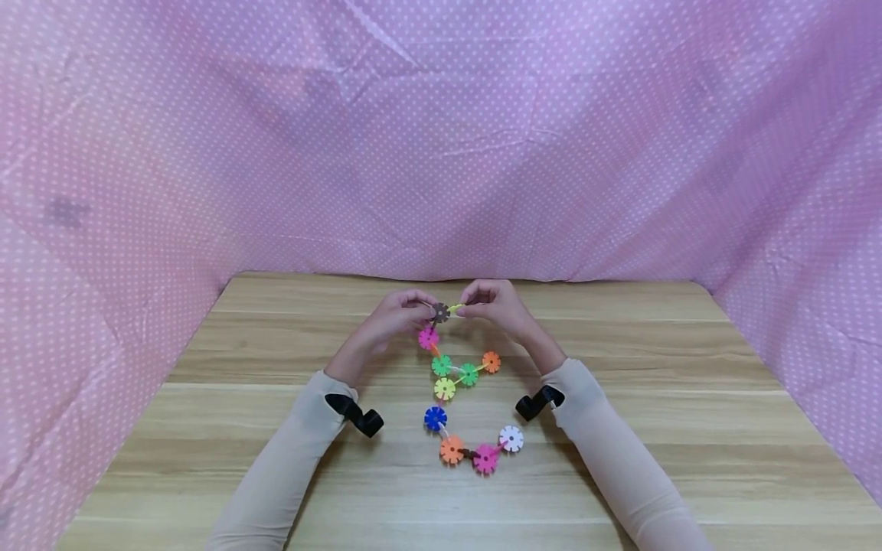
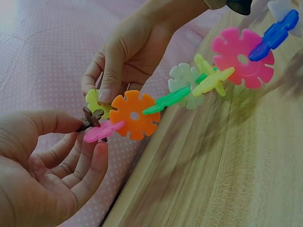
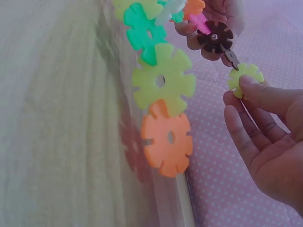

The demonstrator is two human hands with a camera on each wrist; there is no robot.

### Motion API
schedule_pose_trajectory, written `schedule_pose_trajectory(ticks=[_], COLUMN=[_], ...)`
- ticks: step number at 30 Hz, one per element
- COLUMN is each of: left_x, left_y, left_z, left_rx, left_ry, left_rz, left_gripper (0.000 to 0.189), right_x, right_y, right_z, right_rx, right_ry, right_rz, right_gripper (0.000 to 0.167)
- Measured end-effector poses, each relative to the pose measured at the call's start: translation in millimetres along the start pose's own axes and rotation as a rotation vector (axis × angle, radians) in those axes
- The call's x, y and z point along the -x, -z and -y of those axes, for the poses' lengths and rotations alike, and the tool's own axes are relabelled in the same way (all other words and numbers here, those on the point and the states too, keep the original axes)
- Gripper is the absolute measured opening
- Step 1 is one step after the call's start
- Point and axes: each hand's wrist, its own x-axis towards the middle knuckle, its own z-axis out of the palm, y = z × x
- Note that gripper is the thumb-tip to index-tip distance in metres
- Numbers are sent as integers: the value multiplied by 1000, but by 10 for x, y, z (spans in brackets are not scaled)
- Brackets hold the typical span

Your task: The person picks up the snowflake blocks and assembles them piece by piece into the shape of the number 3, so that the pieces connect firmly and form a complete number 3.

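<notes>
A chain of notched plastic discs, slotted edge to edge, runs from between both hands toward the near side of the table. My left hand [image 1: 400, 315] pinches a dark brown disc [image 1: 441, 312] at the chain's far end. The right hand [image 1: 498, 304] pinches a yellow disc [image 3: 244, 78] between thumb and fingers. That yellow disc meets a second brown disc [image 3: 230, 57], seen nearly edge-on in the right wrist view. Below the left hand hangs a pink disc [image 1: 428, 337], followed by an orange one [image 2: 135, 116]. A side branch ends in another orange disc [image 3: 168, 137].
Nearer me, the chain continues through a blue disc [image 1: 436, 418], an orange disc [image 1: 452, 450] and a pink disc [image 1: 485, 459], ending in a white disc [image 1: 511, 438]. The wooden table [image 1: 276, 467] meets a pink dotted cloth [image 1: 441, 191] at its far edge.
</notes>
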Motion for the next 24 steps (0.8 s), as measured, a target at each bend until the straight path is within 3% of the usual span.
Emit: schedule_pose_trajectory(ticks=[9,16,24], left_x=[-2,4,4], left_y=[-14,-47,-83], left_z=[-3,-17,-22], left_rx=[-6,30,37], left_ry=[-38,-40,-64], left_rz=[23,8,-16], left_gripper=[28,25,25], right_x=[-2,8,17], right_y=[-9,0,3], right_z=[28,71,112], right_rx=[20,52,61], right_ry=[45,95,92], right_rz=[-13,-6,-11], right_gripper=[15,9,9])
